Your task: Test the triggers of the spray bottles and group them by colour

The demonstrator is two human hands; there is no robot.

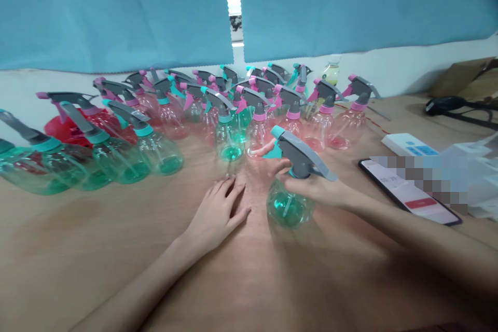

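Observation:
My right hand is wrapped round the neck of a green spray bottle with a grey and teal trigger head. That bottle is upright; whether its base touches the table cannot be told. Flat on the wooden table, my left hand rests with its fingers apart and nothing in them. Just beyond its fingertips stands another green spray bottle. A pink spray bottle is right beside that one.
Several pink and green spray bottles crowd the back, with a row of green bottles at left. On the right lie a phone, a white device with blue buttons, clear plastic and a black cable. Cardboard stands behind.

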